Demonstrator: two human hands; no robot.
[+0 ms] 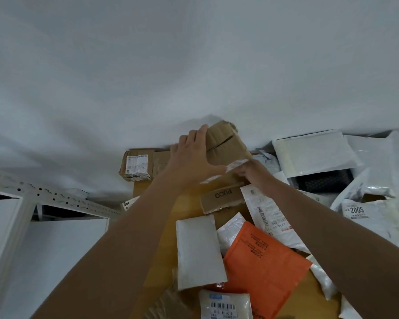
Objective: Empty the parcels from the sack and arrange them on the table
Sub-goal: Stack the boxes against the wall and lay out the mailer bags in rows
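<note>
Hands are both gripping the cardboard box (226, 143) at the table's (152, 226) far edge: your left hand (191, 157) is spread across its side, your right hand (251, 172) is pinching its label corner; that label may be tearing loose.

Behind the orange mailer (264, 268), the labelled white pouch (225, 305) runs off the bottom edge; beyond it, the right hand (251, 172) hides under the brown box (226, 146).
</note>
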